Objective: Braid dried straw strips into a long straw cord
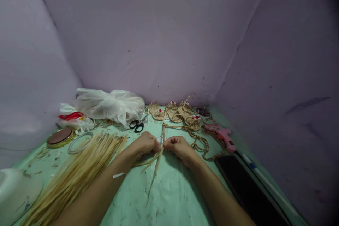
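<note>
Green tabletop [164, 201], purple wall [164, 42] behind, held: left hand [148, 143] and right hand [178, 146], close together, pinching 1 straw braid [163, 133] between them; loose straw [76, 173] left of both; coiled cord [195, 145] beyond the right; plaiting seemed the step, next crossing likely calling for even tension.

Red-and-white packet [71, 116]: you can read nothing on it.
White container [12, 192]: its blue marks give you no readable text.
</note>
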`<state>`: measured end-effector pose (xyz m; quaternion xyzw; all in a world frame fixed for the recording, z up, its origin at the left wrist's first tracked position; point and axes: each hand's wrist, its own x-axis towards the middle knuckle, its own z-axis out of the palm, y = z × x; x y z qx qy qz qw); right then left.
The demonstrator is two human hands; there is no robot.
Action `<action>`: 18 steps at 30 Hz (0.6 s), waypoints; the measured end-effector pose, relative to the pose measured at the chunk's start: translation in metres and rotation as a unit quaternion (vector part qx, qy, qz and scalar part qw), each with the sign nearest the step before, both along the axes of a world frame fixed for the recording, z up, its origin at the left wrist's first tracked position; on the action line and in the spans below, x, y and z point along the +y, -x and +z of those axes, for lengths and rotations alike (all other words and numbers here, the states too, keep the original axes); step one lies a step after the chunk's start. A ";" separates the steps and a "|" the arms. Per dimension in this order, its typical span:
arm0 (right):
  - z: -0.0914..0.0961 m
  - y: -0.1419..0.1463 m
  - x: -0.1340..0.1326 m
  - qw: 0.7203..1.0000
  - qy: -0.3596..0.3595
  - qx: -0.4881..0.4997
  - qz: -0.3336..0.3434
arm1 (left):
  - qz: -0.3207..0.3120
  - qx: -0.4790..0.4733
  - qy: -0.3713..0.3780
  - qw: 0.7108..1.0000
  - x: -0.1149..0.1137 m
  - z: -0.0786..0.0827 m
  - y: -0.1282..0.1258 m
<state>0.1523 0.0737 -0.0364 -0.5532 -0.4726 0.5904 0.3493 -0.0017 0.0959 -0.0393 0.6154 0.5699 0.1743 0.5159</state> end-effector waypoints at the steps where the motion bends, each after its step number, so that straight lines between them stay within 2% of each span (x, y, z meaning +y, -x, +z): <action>1: 0.001 0.001 0.000 1.000 -0.001 0.001 -0.002 | 0.008 0.007 0.007 1.000 0.001 -0.001 -0.001; 4: 0.004 0.002 0.000 1.000 0.005 -0.003 -0.002 | 0.021 0.040 0.042 0.998 0.002 0.005 -0.007; 9: 0.002 0.002 0.001 1.000 0.018 0.019 -0.005 | 0.043 0.054 0.111 0.991 -0.006 0.031 -0.020; 11: -0.001 0.002 0.001 0.999 0.025 0.024 -0.015 | 0.042 0.045 0.130 0.990 -0.009 0.037 -0.023; 14: -0.004 0.002 0.001 0.999 0.030 0.023 -0.034 | 0.056 0.036 0.128 0.989 -0.011 0.034 -0.025; 18: -0.002 0.003 0.001 0.998 0.035 0.033 -0.033 | 0.069 0.070 0.060 0.993 -0.008 0.020 -0.028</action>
